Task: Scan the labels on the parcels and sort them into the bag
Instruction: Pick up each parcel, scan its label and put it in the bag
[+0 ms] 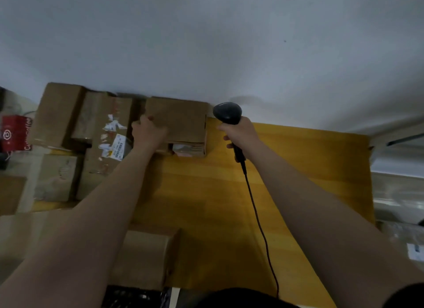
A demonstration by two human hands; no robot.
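Closest, a plain cardboard box (146, 257) sits on the yellow table (298, 170), partly hidden by the left forearm that crosses over it. Two bare arms reach away from the camera. A single black cable (257, 216) runs across the table, past the right forearm, up to the one scanner (227, 112).

The right hand (238, 133) is wrapped fully round the scanner's handle, and the scanner's dark head points away toward the wall (206, 44).

The left hand (149, 131) lies on the far parcel (181, 122), a brown box at the table's back edge. Its fingers curl over the box's left side and grip it. This parcel appears to rest on a lower box (190, 149) that shows a pale label. The hand covers their left corners.

To the left, at least four more cardboard parcels are packed close together. One is a labelled parcel (110, 147) with torn white stickers. Blur makes the edges hard to count.

One red box (16, 133) stands beyond the cluster at the left edge. Pale blurred packages (403, 241) lie off the table's right side.
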